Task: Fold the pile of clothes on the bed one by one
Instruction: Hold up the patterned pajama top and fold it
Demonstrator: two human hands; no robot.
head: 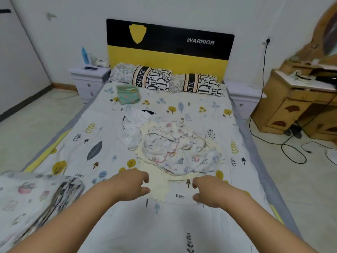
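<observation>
A loose pile of clothes (175, 147) lies in the middle of the bed (102, 143): a pale patterned garment on top, a cream-yellow one (158, 185) spilling toward me, white and black pieces (135, 119) behind. My left hand (131, 185) hovers at the left side of the cream garment's near edge, fingers curled and apart, holding nothing. My right hand (209, 192) is just right of that edge, fingers apart, over the sheet.
A folded patterned quilt (36, 201) lies at the bed's near left corner. A small teal folded item (128, 94) sits near two pillows (167, 81) under the headboard. White nightstands flank the bed; a wooden dresser (299, 99) and floor cables are right.
</observation>
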